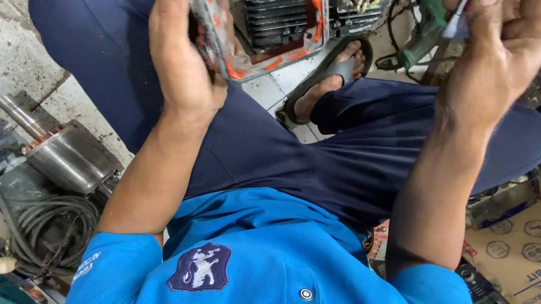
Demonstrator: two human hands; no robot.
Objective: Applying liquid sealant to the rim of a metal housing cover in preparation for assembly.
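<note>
So the person is sitting low on the floor, one leg folded in, and the whole job is happening up in front of their chest. The left hand (182, 57) has its fingers wrapped tight around the edge of a grey metal motor cover (260, 18), the flat kind with cooling fins on one face and a line of orange gasket sealant (264, 64) running round the rim. It's tilted up toward the face, I'd guess so the sealing edge catches the light and stays clear of the dirty floor.

The right hand (500, 50) is raised just beside it, fingers pinched together on a thin pale tool (456, 20), could be a small brush or scraper; the tip runs out of frame so I can't tell which. It sits near the cover but isn't touching it.

Behind the right hand there's a green power tool (427, 23) lying on the tiles with its cable. Down on the left, a steel motor rotor with its shaft (58, 148) rests on some junk next to a coiled black cable (45, 227). On the right, a flattened cardboard box (534, 267) lies on the pile. A sandalled foot (332, 76) is tucked right under the cover.
</note>
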